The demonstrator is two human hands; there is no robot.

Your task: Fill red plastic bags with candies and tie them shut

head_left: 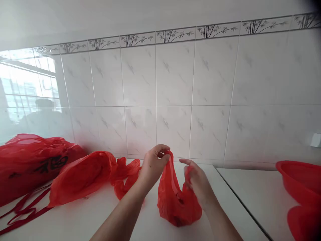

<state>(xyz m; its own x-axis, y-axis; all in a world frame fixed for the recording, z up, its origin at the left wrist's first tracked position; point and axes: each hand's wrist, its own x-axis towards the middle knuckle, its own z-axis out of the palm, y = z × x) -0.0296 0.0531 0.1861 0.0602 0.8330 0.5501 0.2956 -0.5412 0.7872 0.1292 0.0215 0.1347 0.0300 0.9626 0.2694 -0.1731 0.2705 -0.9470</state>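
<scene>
A thin red plastic bag [179, 211] hangs low over the white surface in front of me, or rests on it; I cannot tell which. Something dark shows faintly through its lower part. My left hand [154, 165] pinches one of the bag's handles and pulls it up into a narrow loop. On the other side, my right hand [198, 182] has its index finger stretched out, while the other fingers curl around the second handle. That hand is slightly blurred. The bag's opening sags between the two hands.
Left of my hands lie a crumpled red plastic bag [82, 177] and more bunched red plastic [126, 179]. A large full red bag [32, 167] with black writing and loose straps [27, 214] sits farther left. Two red basins [298, 184] stand right of the seam, before a tiled wall [173, 77].
</scene>
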